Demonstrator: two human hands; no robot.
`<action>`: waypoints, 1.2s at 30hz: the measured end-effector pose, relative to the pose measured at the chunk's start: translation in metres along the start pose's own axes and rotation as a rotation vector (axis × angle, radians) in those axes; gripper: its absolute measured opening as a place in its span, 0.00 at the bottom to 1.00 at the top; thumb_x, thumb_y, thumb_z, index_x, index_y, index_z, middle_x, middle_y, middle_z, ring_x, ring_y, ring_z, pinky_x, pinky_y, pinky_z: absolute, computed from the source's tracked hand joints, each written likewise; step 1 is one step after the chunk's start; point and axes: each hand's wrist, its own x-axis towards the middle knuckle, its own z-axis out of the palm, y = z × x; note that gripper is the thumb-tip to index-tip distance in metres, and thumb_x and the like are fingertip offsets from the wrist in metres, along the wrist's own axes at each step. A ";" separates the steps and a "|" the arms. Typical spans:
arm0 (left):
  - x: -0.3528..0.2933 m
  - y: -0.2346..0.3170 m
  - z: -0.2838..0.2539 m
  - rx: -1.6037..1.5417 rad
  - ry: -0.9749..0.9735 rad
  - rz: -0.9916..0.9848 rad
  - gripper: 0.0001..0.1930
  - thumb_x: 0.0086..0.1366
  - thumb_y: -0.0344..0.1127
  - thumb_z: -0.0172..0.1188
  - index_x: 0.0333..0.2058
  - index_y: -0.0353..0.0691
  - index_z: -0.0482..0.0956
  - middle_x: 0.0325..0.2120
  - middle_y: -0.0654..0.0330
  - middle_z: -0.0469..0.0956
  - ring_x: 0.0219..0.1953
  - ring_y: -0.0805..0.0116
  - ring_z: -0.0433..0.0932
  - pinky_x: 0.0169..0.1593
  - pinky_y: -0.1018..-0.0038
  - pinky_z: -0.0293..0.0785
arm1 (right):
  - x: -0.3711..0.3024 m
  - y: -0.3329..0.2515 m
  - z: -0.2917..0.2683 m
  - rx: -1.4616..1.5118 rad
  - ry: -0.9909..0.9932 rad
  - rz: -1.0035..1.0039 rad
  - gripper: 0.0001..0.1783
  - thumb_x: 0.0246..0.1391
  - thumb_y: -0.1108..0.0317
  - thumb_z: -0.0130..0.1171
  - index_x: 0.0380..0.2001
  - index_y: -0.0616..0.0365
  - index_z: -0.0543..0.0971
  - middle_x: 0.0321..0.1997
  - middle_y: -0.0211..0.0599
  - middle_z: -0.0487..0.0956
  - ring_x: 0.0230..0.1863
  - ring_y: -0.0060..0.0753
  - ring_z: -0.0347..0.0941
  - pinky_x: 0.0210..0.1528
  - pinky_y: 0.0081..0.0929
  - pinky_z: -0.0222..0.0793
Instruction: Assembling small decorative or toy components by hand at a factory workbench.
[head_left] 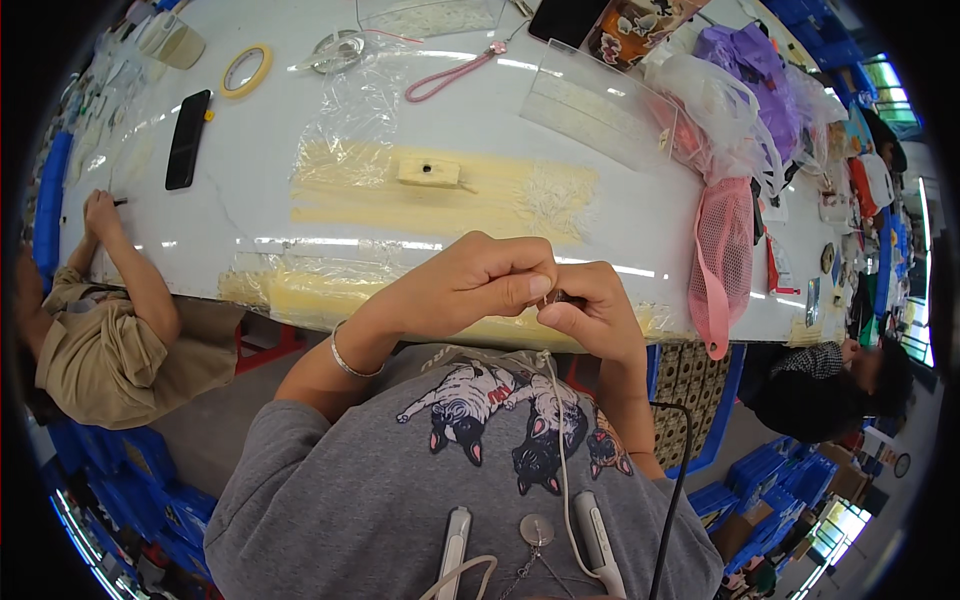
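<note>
My left hand and my right hand meet at the table's near edge, in front of my grey shirt. The left thumb and forefinger are pinched together. Against them, the curled fingers of my right hand close around a small dark piece, mostly hidden, whose kind I cannot make out. Beyond my hands, a small pale yellow block with a dark hole lies on strips of yellowish tape stuck to the white table.
To the left are a black phone, a tape roll and a co-worker's hands. A pink strap and a clear tray lie farther back. At right, a pink mesh bag hangs over the edge near plastic bags.
</note>
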 end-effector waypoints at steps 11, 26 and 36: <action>-0.002 -0.032 -0.018 -0.679 0.101 -0.039 0.12 0.68 0.37 0.49 0.25 0.43 0.63 0.21 0.57 0.73 0.18 0.82 0.58 0.20 0.84 0.53 | -0.008 0.010 -0.010 -0.252 0.423 0.200 0.10 0.51 0.69 0.67 0.27 0.61 0.75 0.16 0.21 0.60 0.20 0.14 0.52 0.23 0.19 0.49; -0.007 -0.054 -0.017 -0.725 0.252 -0.186 0.08 0.68 0.31 0.51 0.29 0.41 0.64 0.19 0.65 0.64 0.18 0.84 0.52 0.18 0.85 0.46 | 0.026 0.033 0.017 -0.810 0.495 0.378 0.09 0.53 0.63 0.63 0.30 0.56 0.77 0.29 0.36 0.81 0.29 0.41 0.78 0.31 0.36 0.71; -0.007 -0.053 -0.013 -0.549 0.253 -0.244 0.08 0.70 0.33 0.51 0.29 0.42 0.65 0.18 0.68 0.63 0.16 0.85 0.50 0.19 0.85 0.45 | 0.031 0.033 0.018 -0.830 0.517 0.380 0.10 0.52 0.61 0.63 0.32 0.56 0.77 0.33 0.38 0.82 0.32 0.45 0.79 0.34 0.38 0.72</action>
